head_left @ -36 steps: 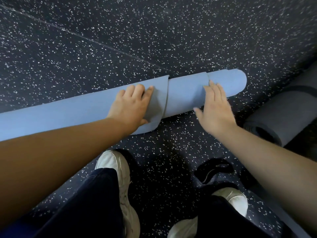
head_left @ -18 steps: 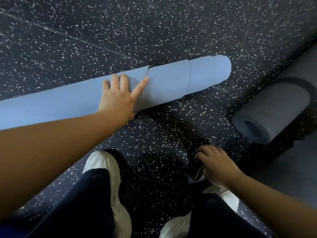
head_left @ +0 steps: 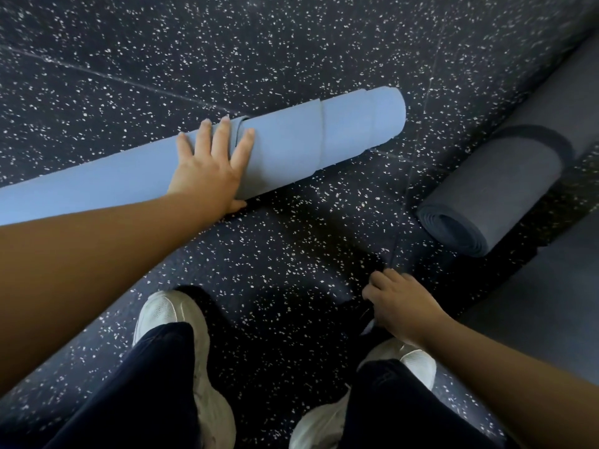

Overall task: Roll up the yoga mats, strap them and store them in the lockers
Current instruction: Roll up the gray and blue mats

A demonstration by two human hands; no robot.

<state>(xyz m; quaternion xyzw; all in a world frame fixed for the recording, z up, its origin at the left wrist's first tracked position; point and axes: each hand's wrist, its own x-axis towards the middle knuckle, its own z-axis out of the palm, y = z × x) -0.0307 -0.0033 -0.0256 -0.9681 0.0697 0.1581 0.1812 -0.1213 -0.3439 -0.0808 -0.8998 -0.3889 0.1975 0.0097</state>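
A light blue yoga mat (head_left: 324, 137) lies rolled up across the speckled floor, its right end near the middle top. My left hand (head_left: 210, 166) presses flat on the roll with straight fingers, over the loose outer edge. My right hand (head_left: 402, 303) is down by my right shoe, fingers curled round a black strap (head_left: 368, 314) that lies on the floor; most of the strap is hidden under the hand and in shadow.
A dark grey mat (head_left: 496, 189), partly rolled, lies at the right with its spiral end facing me and its flat part running to the top right. My two white shoes (head_left: 168, 315) stand on the dark speckled floor (head_left: 291, 241) below the blue roll.
My right hand left the blue roll and dropped to the black strap by my right shoe. My left hand stayed pressing on the roll, whose loose flap now lies closed.
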